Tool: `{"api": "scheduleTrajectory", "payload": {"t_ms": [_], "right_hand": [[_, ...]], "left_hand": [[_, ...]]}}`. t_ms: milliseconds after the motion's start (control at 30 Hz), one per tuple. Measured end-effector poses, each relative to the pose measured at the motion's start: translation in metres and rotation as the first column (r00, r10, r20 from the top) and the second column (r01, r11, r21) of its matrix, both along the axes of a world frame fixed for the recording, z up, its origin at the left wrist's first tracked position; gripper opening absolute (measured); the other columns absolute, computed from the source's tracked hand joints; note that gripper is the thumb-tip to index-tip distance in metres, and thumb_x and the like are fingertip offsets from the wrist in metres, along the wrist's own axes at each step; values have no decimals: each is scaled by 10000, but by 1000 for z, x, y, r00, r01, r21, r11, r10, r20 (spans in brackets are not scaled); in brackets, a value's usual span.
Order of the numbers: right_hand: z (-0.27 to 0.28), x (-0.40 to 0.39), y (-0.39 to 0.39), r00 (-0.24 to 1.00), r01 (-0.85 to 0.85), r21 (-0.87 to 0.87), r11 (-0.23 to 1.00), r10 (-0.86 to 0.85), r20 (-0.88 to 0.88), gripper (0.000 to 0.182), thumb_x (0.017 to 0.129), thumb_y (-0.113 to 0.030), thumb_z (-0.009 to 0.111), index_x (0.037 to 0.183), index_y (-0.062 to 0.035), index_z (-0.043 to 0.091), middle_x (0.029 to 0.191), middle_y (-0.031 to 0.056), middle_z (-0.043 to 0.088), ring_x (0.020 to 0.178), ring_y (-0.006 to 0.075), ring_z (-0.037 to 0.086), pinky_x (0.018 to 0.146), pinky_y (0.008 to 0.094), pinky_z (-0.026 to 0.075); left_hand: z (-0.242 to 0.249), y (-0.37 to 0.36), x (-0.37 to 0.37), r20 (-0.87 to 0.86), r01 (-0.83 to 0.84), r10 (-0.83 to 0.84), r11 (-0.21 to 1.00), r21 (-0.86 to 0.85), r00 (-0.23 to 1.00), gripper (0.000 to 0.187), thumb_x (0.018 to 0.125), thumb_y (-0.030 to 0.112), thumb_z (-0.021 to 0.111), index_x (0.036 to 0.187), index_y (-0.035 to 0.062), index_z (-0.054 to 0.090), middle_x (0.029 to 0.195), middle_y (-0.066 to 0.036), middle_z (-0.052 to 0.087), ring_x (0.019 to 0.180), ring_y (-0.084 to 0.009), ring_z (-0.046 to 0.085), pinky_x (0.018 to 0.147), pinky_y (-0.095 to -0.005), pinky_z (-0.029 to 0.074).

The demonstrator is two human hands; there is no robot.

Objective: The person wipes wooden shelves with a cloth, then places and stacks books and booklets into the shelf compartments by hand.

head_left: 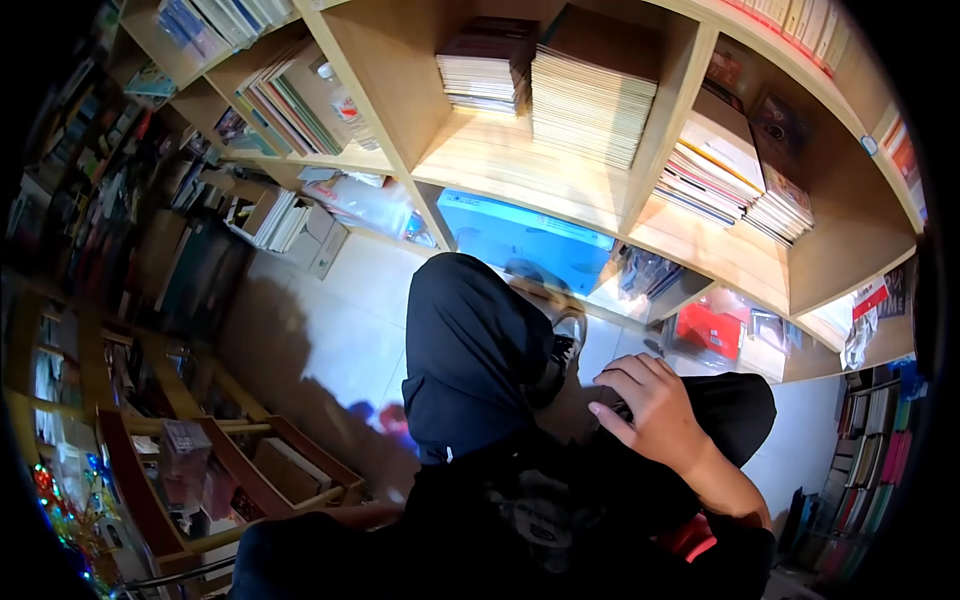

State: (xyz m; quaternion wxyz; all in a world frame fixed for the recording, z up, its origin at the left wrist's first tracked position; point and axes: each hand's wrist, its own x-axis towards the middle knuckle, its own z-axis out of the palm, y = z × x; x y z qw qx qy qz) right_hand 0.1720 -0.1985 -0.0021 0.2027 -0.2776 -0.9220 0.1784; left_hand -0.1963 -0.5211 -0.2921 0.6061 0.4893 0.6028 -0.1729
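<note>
My right hand (650, 412) hovers over my bent right leg, back of the hand up. Its fingers are loosely curved, the thumb stands apart, and nothing shows in it. Only a strip of my left forearm (368, 515) appears at the lower left; the left hand itself is out of sight. Black trousers (465, 350) cover my raised left knee, and a dark shoe (555, 365) rests on the floor just left of the right hand. Ahead, a blue box (530, 240) lies in the bottom shelf, and a red package (710, 328) sits to its right.
A wooden bookshelf (500, 150) curves across the front. It holds a tall stack of books (590, 95), a shorter stack (488, 75), leaning books (715, 165) and a plastic bottle (340, 100). A wooden rack (235, 470) stands at lower left, more books (860, 460) at right.
</note>
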Motion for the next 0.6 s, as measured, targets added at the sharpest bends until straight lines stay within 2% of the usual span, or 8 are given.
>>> {"api": "scheduleTrajectory", "payload": {"t_ms": [100,333,433,500,567,600], "right_hand": [[-8,-1,-8,999,1,-36,999,-2,-40,231,794,-209,701,946,-52,626,910,101,597,834,292,578,750,383,463],[-29,7,-29,1000,-10,-191,982,9,-4,221,827,-213,685,974,-56,631,916,111,611,868,311,587,780,376,467],[-50,14,-43,997,-23,-209,978,37,62,222,835,-238,692,966,-70,630,920,104,618,876,307,601,793,388,491],[-63,19,-52,995,-49,-220,974,66,74,220,841,-258,690,957,-81,629,898,85,623,876,291,624,781,387,514],[-70,19,-57,993,-55,-232,971,78,90,219,843,-260,686,959,-82,633,898,82,628,874,287,630,780,383,516],[-73,20,-57,989,-69,-249,966,98,107,217,845,-261,681,961,-82,637,898,79,632,872,284,637,779,379,517]], "left_hand": [[15,2,3,-1,47,-47,999,-1,999,233,865,251,616,958,54,698,789,-157,684,720,-275,671,667,-421,518],[66,26,-13,-9,211,-211,977,10,977,252,857,257,631,975,48,707,817,-157,696,737,-271,681,677,-427,523],[108,65,-26,11,312,-313,950,31,950,260,854,260,638,983,46,711,829,-157,702,745,-270,686,680,-429,525],[147,96,-32,107,341,-344,939,47,933,294,870,294,634,981,32,708,849,-146,707,771,-264,685,708,-422,523],[181,140,-30,126,409,-412,911,50,902,364,899,352,621,983,8,702,883,-134,713,833,-259,680,775,-409,512],[190,155,-26,50,453,-454,891,29,889,397,911,377,610,987,-2,698,897,-134,713,869,-260,675,814,-403,502]]}}
